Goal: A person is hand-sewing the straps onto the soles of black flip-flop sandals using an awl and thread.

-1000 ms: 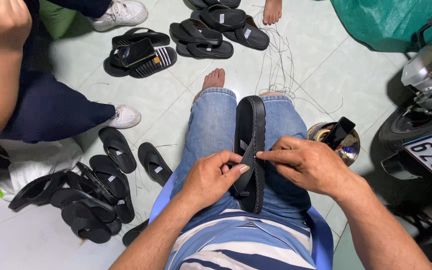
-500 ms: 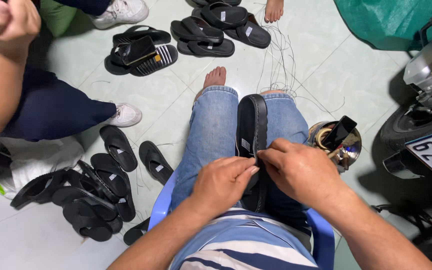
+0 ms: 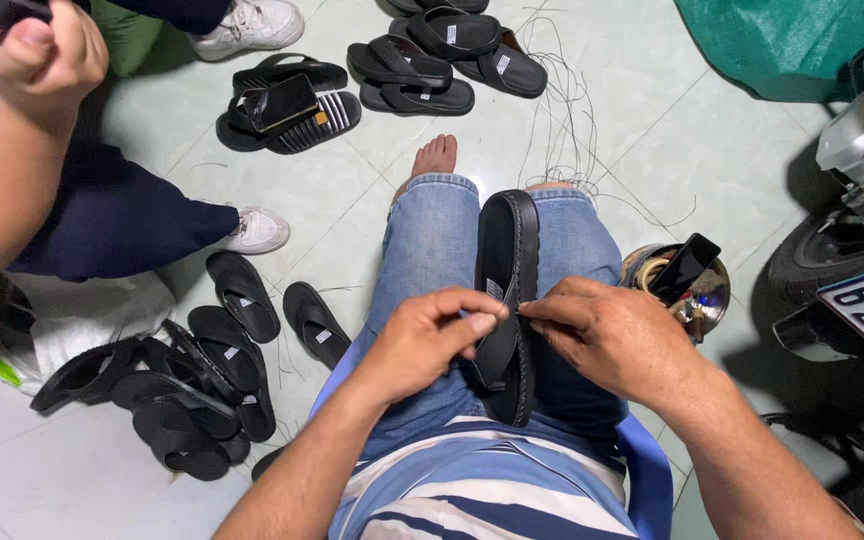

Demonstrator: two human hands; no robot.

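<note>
Black rubbery sandals are what's seen everywhere, so going left to right: a co-worker's fist point(image 3: 47, 50) is raised at the top left corner, clenched around something that can't be made out. Below it, a heap of black sandals point(image 3: 167, 385) is piled on the pale tiled floor point(image 3: 282, 190), with more pairs scattered further up.

In the middle, one black sandal point(image 3: 508, 250) is laid lengthwise across the jeans-clad lap point(image 3: 432, 260), toe end pointing away. The left hand point(image 3: 427, 340) is pinched at the strap, thumb and forefinger closed on it. The right hand point(image 3: 612, 335) is met fingertip to fingertip with it at the same spot, also pinched; something thin may be held there, but it can't be told for sure.

Handling-wise, the sandal is judged light, with a thick sole that probably flexes a bit and a soft, floppy strap. It's likely best gripped by the sole's edge for steadiness, with the strap pinched only for fine work.

Loose thread point(image 3: 562, 110) is strewn on the tiles beyond the knees. Further right, a shiny metal bowl point(image 3: 702, 295) is parked by the knee, and a motorbike point(image 3: 862, 200) is seen at the edge.
</note>
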